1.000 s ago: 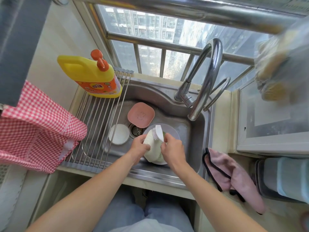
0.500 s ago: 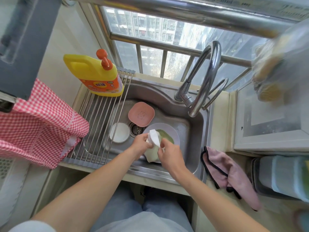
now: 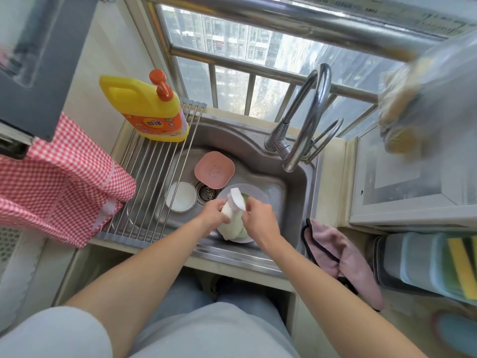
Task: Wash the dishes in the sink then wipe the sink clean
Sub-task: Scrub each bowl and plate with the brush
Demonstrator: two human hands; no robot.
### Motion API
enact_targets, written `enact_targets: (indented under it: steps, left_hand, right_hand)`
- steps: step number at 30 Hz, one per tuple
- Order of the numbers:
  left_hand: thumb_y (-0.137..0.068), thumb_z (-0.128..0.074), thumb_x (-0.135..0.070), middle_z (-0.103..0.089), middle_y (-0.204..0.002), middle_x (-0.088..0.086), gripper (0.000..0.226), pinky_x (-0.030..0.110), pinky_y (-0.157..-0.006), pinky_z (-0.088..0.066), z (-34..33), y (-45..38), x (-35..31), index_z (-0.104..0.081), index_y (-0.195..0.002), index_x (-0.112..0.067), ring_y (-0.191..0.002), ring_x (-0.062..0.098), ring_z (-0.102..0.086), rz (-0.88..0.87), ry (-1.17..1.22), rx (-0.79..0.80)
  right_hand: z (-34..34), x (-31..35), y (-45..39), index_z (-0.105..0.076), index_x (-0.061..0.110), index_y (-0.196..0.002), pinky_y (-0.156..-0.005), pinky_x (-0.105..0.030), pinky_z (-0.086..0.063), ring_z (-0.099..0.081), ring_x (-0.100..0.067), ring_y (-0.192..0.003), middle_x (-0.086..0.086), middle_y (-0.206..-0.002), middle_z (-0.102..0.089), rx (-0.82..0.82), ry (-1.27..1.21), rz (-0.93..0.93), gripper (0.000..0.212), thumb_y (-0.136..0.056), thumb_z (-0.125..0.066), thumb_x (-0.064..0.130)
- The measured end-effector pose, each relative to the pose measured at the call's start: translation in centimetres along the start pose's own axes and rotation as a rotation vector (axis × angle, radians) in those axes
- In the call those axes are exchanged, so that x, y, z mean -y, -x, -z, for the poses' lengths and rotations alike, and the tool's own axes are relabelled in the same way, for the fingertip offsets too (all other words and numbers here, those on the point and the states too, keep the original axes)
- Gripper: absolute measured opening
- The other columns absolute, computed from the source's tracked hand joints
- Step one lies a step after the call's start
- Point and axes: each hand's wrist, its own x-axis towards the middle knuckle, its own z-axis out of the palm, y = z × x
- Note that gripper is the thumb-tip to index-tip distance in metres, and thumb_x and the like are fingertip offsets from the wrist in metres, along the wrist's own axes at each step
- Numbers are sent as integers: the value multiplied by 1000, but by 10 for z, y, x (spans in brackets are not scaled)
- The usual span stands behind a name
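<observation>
A white spray bottle [image 3: 231, 218] is held over the steel sink [image 3: 291, 192], above a white plate [image 3: 260, 193] with green on it. My left hand [image 3: 214, 214] grips the bottle's body from the left. My right hand [image 3: 260, 219] grips its neck just under the white spray head. A pink square plate [image 3: 214, 169] lies at the back of the basin, and a small white bowl [image 3: 180, 196] sits left of the drain [image 3: 206, 193]. Most of the white plate is hidden by the bottle and my hands.
A roll-up rack [image 3: 154, 171] covers the sink's left side and carries a yellow detergent bottle [image 3: 147, 112]. The faucet [image 3: 307, 117] arches over the back right. A pink cloth [image 3: 343, 257] lies right of the sink, near a container of sponges [image 3: 426, 267]. A red checked cloth [image 3: 59, 187] hangs at the left.
Both hands stay on the spray bottle. The spray head has tipped and turned a little between them, and my view has drawn back slightly.
</observation>
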Motion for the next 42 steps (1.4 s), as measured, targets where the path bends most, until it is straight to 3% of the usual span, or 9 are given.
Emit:
enact_targets:
  steps: [7, 9, 14, 18, 24, 30, 34, 39, 42]
  left_hand:
    - [-76, -62, 22, -72, -111, 11, 54, 28, -83, -51, 2, 6, -4, -66, -119, -11, -98, 18, -65, -12, 0, 5]
    - [-77, -63, 21, -73, -114, 12, 52, 33, -90, -52, 3, 6, -4, -66, -119, -8, -102, 22, -66, -9, -21, 6]
    - [-80, -62, 21, -73, -112, 14, 45, 38, -96, -50, -1, 7, -7, -65, -117, -4, -103, 24, -67, 27, -62, -20]
    - [-76, -69, 16, -74, -109, 14, 43, 42, -97, -52, 3, 1, -2, -66, -115, -1, -110, 30, -68, 51, -66, -61]
    - [-83, -63, 17, -73, -112, 17, 44, 28, -80, -53, 0, 4, -9, -64, -122, -3, -101, 25, -67, 68, -27, -45]
    - [-86, -65, 13, -71, -113, 16, 40, 51, -90, -57, 7, 1, -3, -62, -121, -7, -106, 33, -68, 98, 3, -73]
    - [-86, -61, 18, -70, -109, 14, 41, 44, -83, -56, 7, 5, -6, -59, -115, -11, -99, 30, -66, 113, 9, -16]
    - [-83, -56, 22, -70, -115, 17, 49, 58, -88, -56, 10, 0, -2, -63, -123, -6, -108, 35, -66, 67, 19, -18]
    - [-85, -56, 21, -71, -118, 13, 54, 55, -91, -54, 4, 1, -4, -63, -128, -11, -109, 32, -67, 57, 9, 13]
  right_hand:
    - [-6, 2, 1, -58, 19, -88, -63, -37, -52, -60, -28, -77, -4, -83, -65, 55, 25, 39, 7, -89, -51, 18]
    - [-6, 0, 2, -59, 20, -89, -64, -38, -54, -61, -29, -78, -4, -85, -66, 48, 15, 21, 10, -89, -50, 16]
    - [9, -4, -3, -42, 31, -67, -58, -30, -37, -54, -25, -70, 6, -67, -52, -17, -86, -35, 31, -91, -50, 13]
    - [-2, 1, 14, -44, 26, -72, -51, -30, -34, -52, -23, -66, 3, -70, -56, 43, -23, 33, 23, -90, -50, 12]
    - [-4, -1, -18, -51, 20, -83, -58, -34, -41, -55, -30, -74, -2, -78, -61, -57, -5, -73, 11, -92, -46, 16]
    - [-17, -2, 5, -46, 20, -80, -49, -32, -30, -51, -25, -68, 0, -70, -54, -35, -22, 10, 14, -90, -49, 9]
    - [-11, -23, -12, -58, 20, -83, -58, -38, -49, -58, -27, -67, -3, -69, -60, -78, -119, -95, 8, -90, -55, 17]
    - [-20, -33, 14, -59, 25, -85, -51, -30, -36, -41, -12, -48, 1, -59, -55, -35, -122, 84, 6, -90, -62, 24]
    - [-13, -41, 1, -61, 22, -83, -54, -35, -42, -47, -16, -52, 1, -58, -56, -136, -165, -40, 6, -88, -61, 23]
